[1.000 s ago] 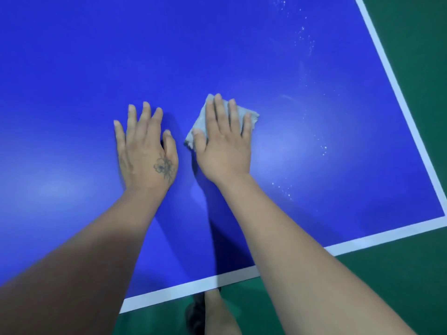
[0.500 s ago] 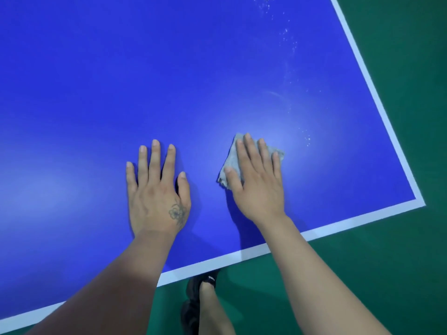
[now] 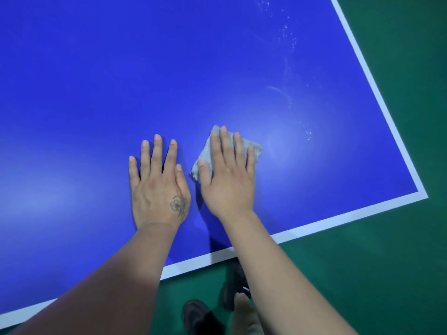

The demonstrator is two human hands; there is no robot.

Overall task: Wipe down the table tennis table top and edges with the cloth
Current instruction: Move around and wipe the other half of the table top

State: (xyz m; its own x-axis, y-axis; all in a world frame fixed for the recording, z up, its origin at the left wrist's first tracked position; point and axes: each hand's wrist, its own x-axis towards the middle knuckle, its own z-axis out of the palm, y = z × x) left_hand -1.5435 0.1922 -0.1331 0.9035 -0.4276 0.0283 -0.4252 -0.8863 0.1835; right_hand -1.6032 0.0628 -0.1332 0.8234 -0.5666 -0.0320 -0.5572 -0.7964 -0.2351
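The blue table tennis table top (image 3: 169, 68) fills most of the view, with a white line along its near edge (image 3: 338, 218) and right edge (image 3: 362, 64). My right hand (image 3: 227, 180) presses flat, fingers straight, on a small folded grey cloth (image 3: 254, 147) lying on the table near the corner. My left hand (image 3: 159, 187) rests flat on the bare blue surface just left of it, fingers spread. Most of the cloth is hidden under my right hand.
White specks and a faint smear (image 3: 287, 44) trail across the table at the upper right. Green floor (image 3: 387, 262) surrounds the table corner (image 3: 422, 195). My black shoes (image 3: 238, 284) stand on the floor below the near edge.
Both hands with the cloth have drawn back toward the near edge of the table, then my right hand and the cloth shifted slightly left, closer to my left hand.
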